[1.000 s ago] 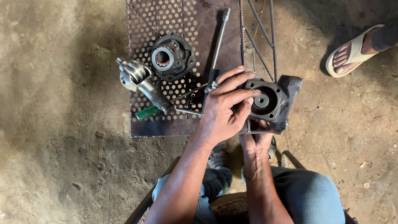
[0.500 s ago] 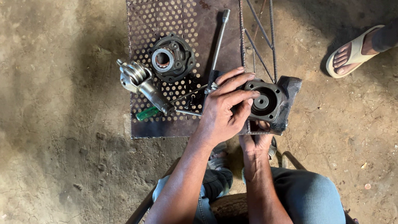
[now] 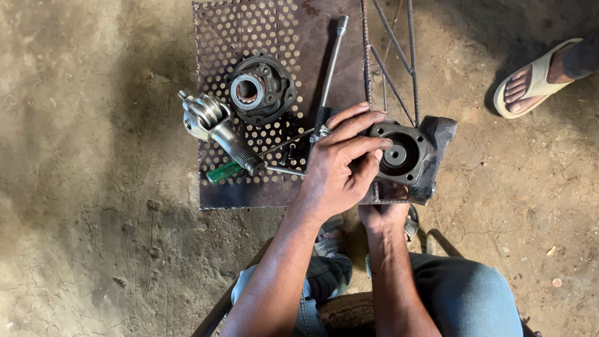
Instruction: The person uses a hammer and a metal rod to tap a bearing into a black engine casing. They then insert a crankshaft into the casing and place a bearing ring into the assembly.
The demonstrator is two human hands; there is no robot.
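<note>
Left hand grip: the left hand (image 3: 338, 167) lies over the dark metal housing (image 3: 409, 157) right of centre, fingers curled on its near face and fingertips (image 3: 377, 146) at the rim of the round bore; it presses rather than encloses.
Right hand grip: the right hand (image 3: 383, 215) is under the housing's lower edge, mostly hidden; I cannot tell whether it clasps or only props.
Doing it well: I judge the housing should stay propped level from below, with fingertips working squarely at the bore.
Around: the housing sits at the right edge of the perforated plate (image 3: 271, 28); a socket wrench (image 3: 331, 62) just left, a round hub (image 3: 258, 91) and splined shaft (image 3: 217, 124) further left, a green-handled tool (image 3: 223, 172) below them.
Upper right: another person's sandalled foot (image 3: 535, 79).
Change from earlier: hardly any; both hands and the housing keep the same places.
</note>
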